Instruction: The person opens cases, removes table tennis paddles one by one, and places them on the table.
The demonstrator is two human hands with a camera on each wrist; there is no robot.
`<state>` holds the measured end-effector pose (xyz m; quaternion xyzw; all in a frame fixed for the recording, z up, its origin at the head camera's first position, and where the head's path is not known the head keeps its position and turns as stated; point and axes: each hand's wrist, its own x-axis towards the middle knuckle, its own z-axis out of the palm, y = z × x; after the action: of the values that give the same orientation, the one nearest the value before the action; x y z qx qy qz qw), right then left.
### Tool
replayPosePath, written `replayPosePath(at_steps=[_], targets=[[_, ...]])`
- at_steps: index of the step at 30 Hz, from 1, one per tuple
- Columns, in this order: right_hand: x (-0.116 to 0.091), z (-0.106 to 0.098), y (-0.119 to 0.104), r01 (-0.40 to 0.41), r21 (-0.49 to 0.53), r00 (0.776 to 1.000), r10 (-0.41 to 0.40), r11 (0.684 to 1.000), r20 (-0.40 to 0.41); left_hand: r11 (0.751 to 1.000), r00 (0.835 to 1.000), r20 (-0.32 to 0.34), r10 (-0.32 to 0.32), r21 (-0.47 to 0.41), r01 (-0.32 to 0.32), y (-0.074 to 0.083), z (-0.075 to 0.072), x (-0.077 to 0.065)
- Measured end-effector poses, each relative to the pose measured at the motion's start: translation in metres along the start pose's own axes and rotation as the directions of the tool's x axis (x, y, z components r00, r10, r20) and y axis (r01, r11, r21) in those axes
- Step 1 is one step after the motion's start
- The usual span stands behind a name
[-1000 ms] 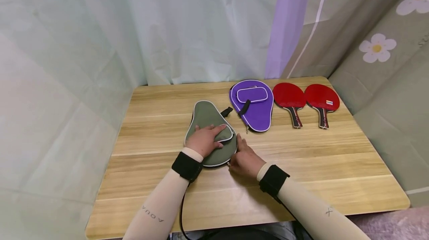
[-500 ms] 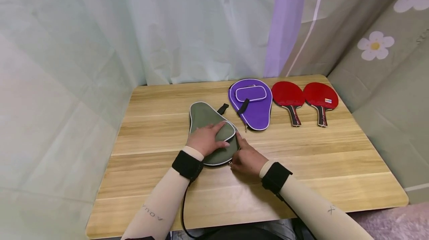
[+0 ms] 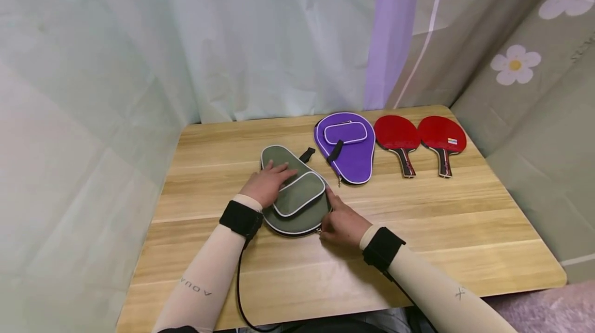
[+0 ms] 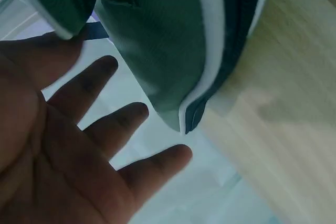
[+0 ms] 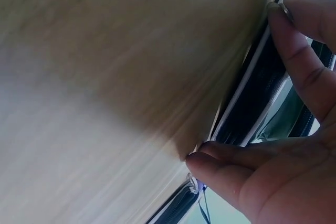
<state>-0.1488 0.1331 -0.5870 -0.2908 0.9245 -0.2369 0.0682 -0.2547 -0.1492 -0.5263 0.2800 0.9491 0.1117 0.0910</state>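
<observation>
An olive-green table tennis paddle case (image 3: 304, 222) with white piping and a small front pocket (image 3: 299, 194) lies on the table. My left hand (image 3: 266, 184) rests on its left side, above the pocket, with fingers spread; the left wrist view shows the splayed fingers (image 4: 157, 169) beside the case (image 4: 157, 45). At the case's lower right edge, my right hand (image 3: 345, 223) pinches the metal zipper pull (image 5: 285, 10) between thumb and finger. Its other fingers (image 5: 220, 174) extend along the dark zippered side (image 5: 252, 95).
A purple paddle case (image 3: 360, 160) lies behind and to the right, its strap close to the green case. Two red table tennis paddles (image 3: 397, 132) (image 3: 441, 134) lie further right. Curtains (image 3: 260, 38) stand behind the wooden table (image 3: 465, 235).
My left hand has slid left off the pocket onto the case's upper left side. The green case has turned slightly, its narrow end shifting left. My right hand keeps its place at the zipper pull.
</observation>
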Motion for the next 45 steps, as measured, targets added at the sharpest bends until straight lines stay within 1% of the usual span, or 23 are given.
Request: replayPosePath(at_steps=[1,4,5,6,7,8,10,14,16,18,23,26,27,29,33,34,36,39,43,45], targets=[[0.000,0.000,0.000,0.003,0.003,1.000,-0.003,1.000,-0.005,0.999,1.000,0.000,0.020,-0.035,-0.020,0.001,-0.001,-0.001],[0.001,0.000,0.002,0.021,0.001,1.000,-0.021,1.000,-0.018,0.990,0.997,0.032,0.071,-0.122,-0.066,0.007,-0.008,-0.004],[0.001,0.000,0.002,0.027,-0.005,0.999,-0.027,1.000,-0.019,0.985,0.995,0.065,0.075,-0.162,-0.064,0.012,-0.015,-0.007],[0.001,0.000,0.003,0.031,-0.009,0.999,-0.031,0.999,-0.020,0.981,0.992,0.095,0.080,-0.181,-0.062,0.019,-0.022,-0.011],[0.001,0.000,0.003,0.035,-0.014,0.999,-0.035,0.999,-0.021,0.981,0.991,0.106,0.087,-0.181,-0.066,0.022,-0.024,-0.013],[0.001,0.000,0.004,0.040,-0.021,0.999,-0.040,0.999,-0.021,0.983,0.987,0.123,0.102,-0.165,-0.081,0.025,-0.028,-0.014],[0.001,0.000,0.005,0.041,-0.029,0.999,-0.042,0.999,-0.019,0.982,0.981,0.133,0.139,-0.144,-0.119,0.030,-0.030,-0.016],[0.002,-0.001,0.005,0.046,-0.047,0.999,-0.047,0.998,-0.016,0.966,0.963,0.144,0.227,-0.155,-0.205,0.035,-0.033,-0.016],[0.002,-0.002,0.005,0.044,-0.051,0.999,-0.045,0.998,-0.014,0.961,0.957,0.153,0.248,-0.163,-0.223,0.037,-0.032,-0.014],[0.002,-0.002,0.005,0.042,-0.054,0.999,-0.042,0.998,-0.010,0.961,0.953,0.166,0.254,-0.156,-0.229,0.037,-0.031,-0.012],[0.003,-0.001,0.006,0.032,-0.048,0.999,-0.032,0.998,-0.003,0.971,0.956,0.187,0.227,-0.119,-0.207,0.041,-0.031,-0.009],[0.002,-0.002,0.006,0.045,-0.045,0.999,-0.045,0.998,-0.015,0.975,0.960,0.185,0.212,-0.105,-0.195,0.044,-0.033,-0.009],[0.000,-0.008,0.001,0.056,-0.067,0.998,-0.057,0.996,-0.020,0.977,0.961,0.185,0.204,-0.097,-0.189,0.045,-0.033,-0.009],[-0.001,-0.008,0.002,0.063,-0.068,0.997,-0.066,0.996,-0.035,0.982,0.967,0.176,0.186,-0.078,-0.174,0.046,-0.033,-0.010],[-0.002,-0.009,0.003,0.051,-0.069,0.998,-0.054,0.996,-0.045,0.990,0.980,0.142,0.140,-0.037,-0.136,0.049,-0.029,-0.013],[0.000,-0.004,0.009,0.040,-0.044,0.998,-0.042,0.998,-0.050,0.991,0.982,0.132,0.132,-0.028,-0.129,0.050,-0.028,-0.013],[0.000,-0.004,0.010,0.036,-0.047,0.998,-0.039,0.998,-0.058,0.993,0.986,0.116,0.116,-0.015,-0.115,0.051,-0.025,-0.013],[0.000,-0.003,0.010,0.057,-0.050,0.995,-0.061,0.997,-0.079,0.996,0.992,0.087,0.089,-0.011,-0.089,0.049,-0.013,-0.008],[0.000,0.000,0.009,0.097,-0.064,0.990,-0.103,0.993,-0.100,0.998,0.998,0.033,0.058,0.004,-0.058,0.041,0.010,0.003],[0.000,0.002,0.009,0.102,-0.068,0.989,-0.108,0.992,-0.101,0.999,0.999,0.021,0.033,0.019,-0.034,0.040,0.017,0.008]])
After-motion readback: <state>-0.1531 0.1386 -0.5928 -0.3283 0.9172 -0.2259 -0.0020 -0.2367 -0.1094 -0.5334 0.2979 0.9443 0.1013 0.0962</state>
